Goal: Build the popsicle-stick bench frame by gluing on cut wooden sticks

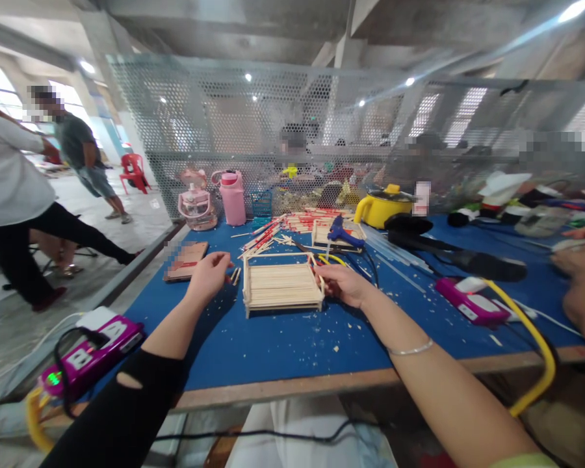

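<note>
A small bed-like model built of thin wooden sticks (pixel 283 285) stands on the blue table mat in front of me, with low rails at its ends. At its right end my right hand (pixel 345 285) is closed, thumb and fingers gripping the corner post. My left hand (pixel 211 272) hovers to the left of the model, fingers curled together; whatever they may hold is too small to make out. Beside those fingertips lie a few short stick pieces (pixel 235 276). Behind the model, a blue glue gun (pixel 344 233) rests over a second stick frame (pixel 316 235).
Loose red-tipped sticks (pixel 305 222) are heaped at the back. Clear glue sticks (pixel 400 250) lie to the right, near a yellow pot (pixel 387 208). Pink bottles (pixel 233 200) stand at the back left. Purple power strips (pixel 470 300) sit on both sides. A co-worker's hand (pixel 582 273) is at far right.
</note>
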Tool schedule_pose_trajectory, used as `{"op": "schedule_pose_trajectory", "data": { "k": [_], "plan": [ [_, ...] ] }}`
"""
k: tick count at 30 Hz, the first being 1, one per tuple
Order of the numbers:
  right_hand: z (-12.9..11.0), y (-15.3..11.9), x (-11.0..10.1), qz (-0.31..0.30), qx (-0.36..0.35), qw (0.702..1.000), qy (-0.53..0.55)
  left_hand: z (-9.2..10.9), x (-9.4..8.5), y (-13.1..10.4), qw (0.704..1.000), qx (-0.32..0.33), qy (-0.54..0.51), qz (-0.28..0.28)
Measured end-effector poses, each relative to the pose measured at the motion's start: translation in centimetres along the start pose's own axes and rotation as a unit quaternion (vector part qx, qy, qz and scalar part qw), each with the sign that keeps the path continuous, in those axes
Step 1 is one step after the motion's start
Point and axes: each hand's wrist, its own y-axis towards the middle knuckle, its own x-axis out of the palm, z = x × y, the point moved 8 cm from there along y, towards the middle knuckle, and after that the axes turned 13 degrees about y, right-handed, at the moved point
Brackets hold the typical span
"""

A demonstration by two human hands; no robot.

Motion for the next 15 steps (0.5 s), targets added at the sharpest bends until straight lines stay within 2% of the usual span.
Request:
{"op": "schedule_pose_trajectory", "data": {
  "k": [2,6,15],
  "plan": [
    [0.0,0.0,0.0,-0.001,0.001,1.0,0.001,0.3,0.2,-0.3,1.0,0.01,-0.005,-0.024],
    [0.1,0.0,0.0,-0.003,0.003,1.0,0.002,0.4,1.9,-0.7,0.996,0.024,-0.03,-0.085],
    [0.0,0.0,0.0,-0.007,0.001,1.0,0.001,0.4,3.3,-0.6,0.992,0.044,-0.076,-0.094]
  ]
}}
